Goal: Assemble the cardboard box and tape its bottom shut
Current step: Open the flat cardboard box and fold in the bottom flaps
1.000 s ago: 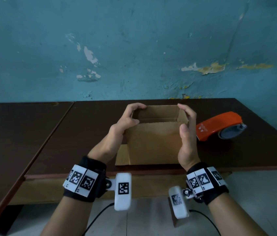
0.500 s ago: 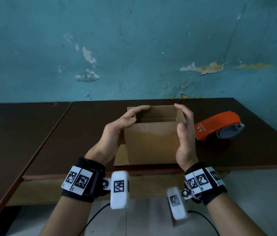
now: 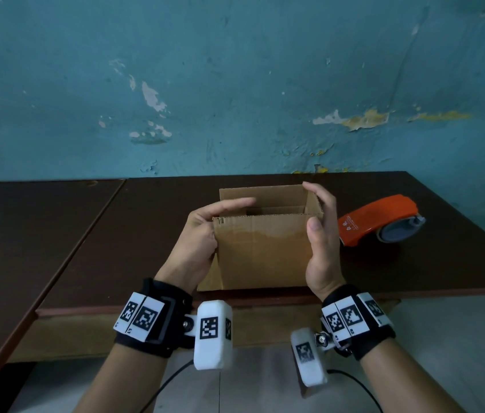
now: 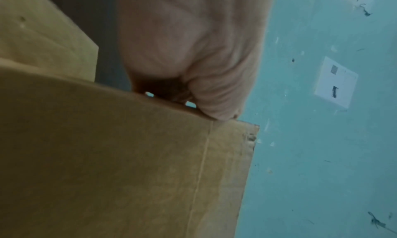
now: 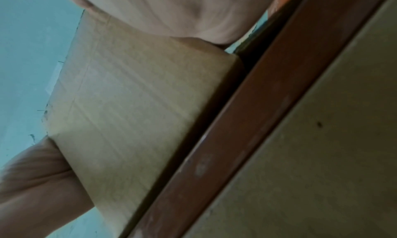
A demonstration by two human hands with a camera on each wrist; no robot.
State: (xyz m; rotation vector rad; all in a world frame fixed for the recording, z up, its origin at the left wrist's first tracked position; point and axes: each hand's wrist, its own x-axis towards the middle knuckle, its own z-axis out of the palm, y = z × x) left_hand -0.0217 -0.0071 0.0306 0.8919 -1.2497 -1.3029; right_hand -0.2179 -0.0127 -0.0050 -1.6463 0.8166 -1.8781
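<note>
Brown corrugated cardboard box (image 3: 262,248) stands squared, left hand (image 3: 198,242) and right hand (image 3: 323,234) gripping its sides. Folding its flaps likely comes next, before reaching the orange tape dispenser (image 3: 381,223) right of it.

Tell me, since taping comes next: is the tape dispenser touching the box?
Apart. The head view shows the right hand between the box and the tape dispenser.

Head view: taken from above and behind both wrists, facing forward and down across the dark surface (image 3: 134,234) toward the teal wall (image 3: 235,84); the cardboard box (image 3: 262,251) sits mid-frame at moderate range. Left wrist view: very close, looking up along the left hand (image 4: 189,46) at the box's side, wall beyond. Right wrist view: equally close, tilted, looking along the right hand (image 5: 171,8) over the surface's front edge. All three views share the box and wall.
</note>
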